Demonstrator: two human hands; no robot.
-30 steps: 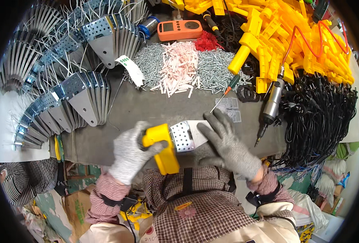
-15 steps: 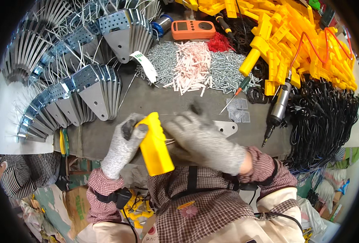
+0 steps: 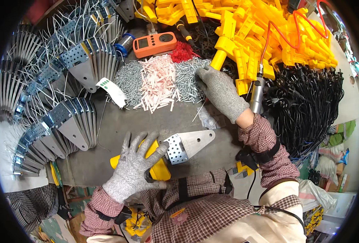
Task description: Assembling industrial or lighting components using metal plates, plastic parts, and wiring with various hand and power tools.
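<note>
My left hand (image 3: 137,166), in a grey knitted glove, lies with its fingers spread over a yellow plastic housing (image 3: 160,170) on the table. Its palm hides the middle of the housing. Beside it, a grey metal bracket (image 3: 197,142) with a perforated end lies with that end close to the housing. Farther off, my gloved right hand (image 3: 223,92) reaches to the right part of the screw pile (image 3: 187,83). Those fingers are curled at the pile's edge, and anything between them is hidden. Under this hand a thin screwdriver shaft (image 3: 198,111) sticks out.
Pink sleeves (image 3: 157,81) lie between screws, below an orange meter (image 3: 154,44). Stacked metal brackets (image 3: 68,129) with white wires line the left. Yellow housings (image 3: 264,32) heap at the back right, beside a power driver (image 3: 257,95) and black cables (image 3: 305,105).
The yellow housing went from between my hands down to the table, left hand now spread on it. My right hand moved away to the screws. The whole view shifted.
</note>
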